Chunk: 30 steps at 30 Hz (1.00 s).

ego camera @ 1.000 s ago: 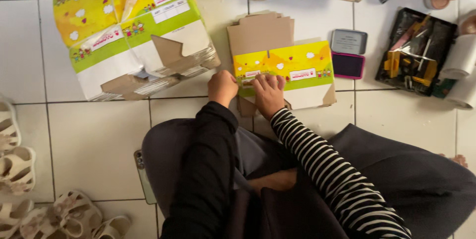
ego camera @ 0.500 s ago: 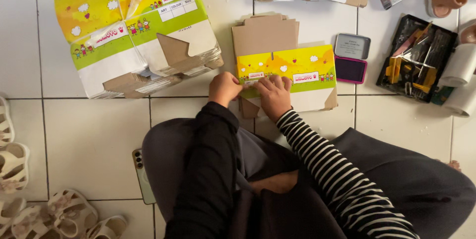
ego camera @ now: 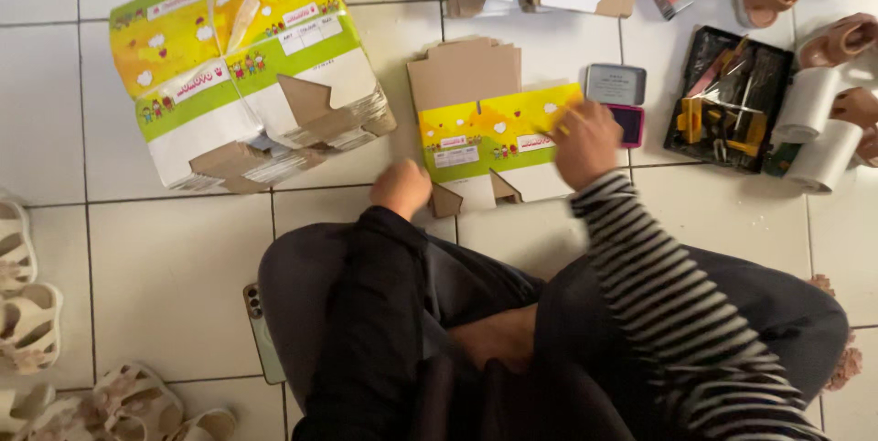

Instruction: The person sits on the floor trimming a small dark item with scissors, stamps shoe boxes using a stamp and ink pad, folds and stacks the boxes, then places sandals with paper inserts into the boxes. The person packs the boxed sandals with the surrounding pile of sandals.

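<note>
Your right hand (ego camera: pixel 585 141) has slid to the flat yellow-green carton's (ego camera: pixel 494 134) right edge, fingers curled; left hand (ego camera: pixel 401 188) fisted at its lower-left corner, holding nothing.

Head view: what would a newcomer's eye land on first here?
Most striking is the yellow and green flat carton on the tiled floor at centre, with the right hand on its right end and the left hand at its lower left corner. A stack of like cartons lies upper left. A black tool tray lies at right.
</note>
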{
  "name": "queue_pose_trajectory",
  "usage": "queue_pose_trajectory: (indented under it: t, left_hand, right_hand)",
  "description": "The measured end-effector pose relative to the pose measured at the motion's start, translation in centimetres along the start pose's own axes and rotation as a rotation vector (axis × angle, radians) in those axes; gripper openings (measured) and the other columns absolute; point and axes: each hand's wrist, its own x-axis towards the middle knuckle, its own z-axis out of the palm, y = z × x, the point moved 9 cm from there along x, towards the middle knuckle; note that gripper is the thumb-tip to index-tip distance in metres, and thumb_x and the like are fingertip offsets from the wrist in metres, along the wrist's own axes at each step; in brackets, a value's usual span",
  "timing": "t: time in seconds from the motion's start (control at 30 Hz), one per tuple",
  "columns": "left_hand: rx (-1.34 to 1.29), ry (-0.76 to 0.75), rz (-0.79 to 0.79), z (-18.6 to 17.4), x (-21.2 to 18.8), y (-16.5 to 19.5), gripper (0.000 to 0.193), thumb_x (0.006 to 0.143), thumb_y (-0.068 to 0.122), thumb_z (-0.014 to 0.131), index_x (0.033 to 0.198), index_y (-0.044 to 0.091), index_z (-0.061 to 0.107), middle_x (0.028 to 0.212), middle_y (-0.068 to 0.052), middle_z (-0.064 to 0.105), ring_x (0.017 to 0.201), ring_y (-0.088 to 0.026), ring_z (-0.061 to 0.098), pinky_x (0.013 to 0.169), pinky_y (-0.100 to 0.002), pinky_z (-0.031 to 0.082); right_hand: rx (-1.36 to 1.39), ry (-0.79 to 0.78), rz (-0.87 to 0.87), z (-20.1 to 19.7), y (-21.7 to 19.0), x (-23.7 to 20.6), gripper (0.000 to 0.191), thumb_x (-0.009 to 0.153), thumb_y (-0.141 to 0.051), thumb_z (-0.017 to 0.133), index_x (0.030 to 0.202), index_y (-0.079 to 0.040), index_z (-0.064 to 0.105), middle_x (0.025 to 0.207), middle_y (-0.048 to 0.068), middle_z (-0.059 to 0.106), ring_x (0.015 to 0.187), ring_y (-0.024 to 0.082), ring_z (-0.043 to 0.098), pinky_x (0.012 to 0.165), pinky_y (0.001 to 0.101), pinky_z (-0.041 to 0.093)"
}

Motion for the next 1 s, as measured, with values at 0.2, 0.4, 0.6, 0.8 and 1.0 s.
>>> queue_pose_trajectory:
  t: [0.2, 0.4, 0.6, 0.8, 1.0]
  left_hand:
    - [0.047, -0.134, 0.074, 3.4, -1.8, 1.4, 0.037, 0.090, 0.034, 0.058, 0.103, 0.005, 0.076, 0.106, -0.022, 0.073, 0.101, -0.042, 0.069, 0.088, -0.052, 0.055]
    - [-0.039, -0.130, 0.184, 1.3, -3.3, 1.9, 0.043, 0.081, 0.045, 0.075, 0.097, 0.005, 0.078, 0.096, -0.020, 0.077, 0.094, -0.037, 0.073, 0.082, -0.046, 0.057]
    - [-0.585, 0.182, 0.572, -9.6, -5.4, 8.4, 0.046, 0.089, 0.024, 0.078, 0.124, 0.001, 0.057, 0.107, -0.009, 0.073, 0.092, -0.018, 0.071, 0.081, -0.034, 0.056]
    - [-0.479, 0.366, 0.448, -12.8, 0.2, 14.6, 0.044, 0.096, 0.032, 0.072, 0.129, 0.005, 0.059, 0.106, -0.012, 0.077, 0.092, -0.026, 0.074, 0.077, -0.036, 0.055]
    - [-0.408, 0.157, 0.508, -7.9, -4.2, 10.6, 0.039, 0.096, 0.032, 0.066, 0.126, 0.008, 0.065, 0.104, -0.012, 0.077, 0.094, -0.024, 0.077, 0.078, -0.034, 0.059]
  right_hand:
    - [0.394, -0.605, 0.399, 2.7, 8.3, -8.1, 0.018, 0.086, -0.019, 0.074, 0.096, -0.004, 0.077, 0.086, 0.014, 0.077, 0.081, 0.027, 0.073, 0.077, 0.0392, 0.055]
    - [0.681, -0.679, 0.565, 1.1, 10.5, -8.1, 0.020, 0.091, -0.015, 0.071, 0.104, 0.000, 0.074, 0.093, 0.009, 0.076, 0.087, 0.019, 0.072, 0.074, 0.0343, 0.058]
    - [1.616, -0.444, 0.596, -7.5, 13.8, -3.7, 0.021, 0.112, -0.017, 0.059, 0.116, 0.001, 0.070, 0.104, 0.010, 0.072, 0.094, 0.020, 0.070, 0.084, 0.0360, 0.059]
    - [1.187, 0.031, 0.623, -6.7, 17.7, -0.5, 0.019, 0.097, -0.003, 0.057, 0.113, -0.009, 0.066, 0.105, 0.003, 0.071, 0.097, 0.018, 0.065, 0.088, 0.0395, 0.053]
    - [-0.038, 0.069, 0.249, -4.5, 15.0, -2.5, 0.011, 0.097, -0.016, 0.067, 0.093, -0.010, 0.075, 0.100, 0.007, 0.073, 0.103, 0.027, 0.060, 0.096, 0.0508, 0.042]
